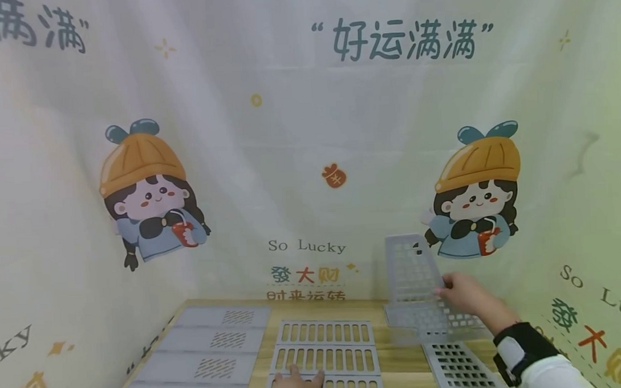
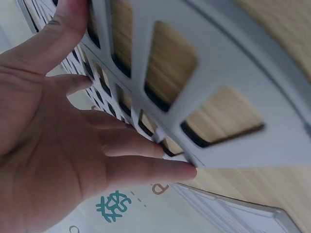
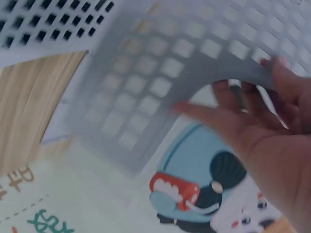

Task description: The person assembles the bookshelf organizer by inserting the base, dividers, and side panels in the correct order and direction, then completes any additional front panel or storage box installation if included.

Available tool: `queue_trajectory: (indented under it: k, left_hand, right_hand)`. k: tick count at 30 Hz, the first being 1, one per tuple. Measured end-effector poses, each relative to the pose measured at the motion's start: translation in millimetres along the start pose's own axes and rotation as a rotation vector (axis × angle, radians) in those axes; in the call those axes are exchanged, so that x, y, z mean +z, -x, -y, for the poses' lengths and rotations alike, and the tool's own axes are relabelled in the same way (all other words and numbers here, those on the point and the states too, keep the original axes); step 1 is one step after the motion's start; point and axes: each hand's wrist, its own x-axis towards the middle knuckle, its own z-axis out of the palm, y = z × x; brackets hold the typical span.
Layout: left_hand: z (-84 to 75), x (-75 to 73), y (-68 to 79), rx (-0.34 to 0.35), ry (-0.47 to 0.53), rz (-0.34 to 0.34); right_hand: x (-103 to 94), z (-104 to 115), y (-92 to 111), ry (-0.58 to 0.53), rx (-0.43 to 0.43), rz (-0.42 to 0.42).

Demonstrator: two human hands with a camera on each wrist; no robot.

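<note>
Now my right hand (image 1: 465, 296) pinches a perforated sheet (image 3: 192, 73) at far right — my left hand (image 1: 295, 387), fingers spread, touches a slotted panel (image 2: 228, 153).

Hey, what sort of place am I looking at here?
Probably a small curtained-off work nook: printed cloth hangs on three sides of a wood-look table, where rows of slotted plates are laid out.

In the head view, the backdrop (image 1: 288, 132) at twelve o'clock is softly creased cloth with a faint sheen. At six, a table (image 1: 406, 379) of grained wood bears smooth, matt slotted plates (image 2: 192, 99), metal or plastic unclear. At four, the panel (image 1: 413, 270) looks like smooth, matt plastic, and the sleeve (image 1: 558, 376) like soft cloth.
</note>
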Motion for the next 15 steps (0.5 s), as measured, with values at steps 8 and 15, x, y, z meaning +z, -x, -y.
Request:
queue_trajectory:
  k: [8,15]
  left_hand:
    - [-15.8,-6.0,16.3,-0.001,0.029,-0.126]
    - [-16.2,8.3,12.2,0.013,0.040,-0.114]
  right_hand:
    - [28.6,6.3,-43.5,0.133,0.001,-0.148]
    - [53.6,-20.9,-47.7,0.096,-0.061,-0.186]
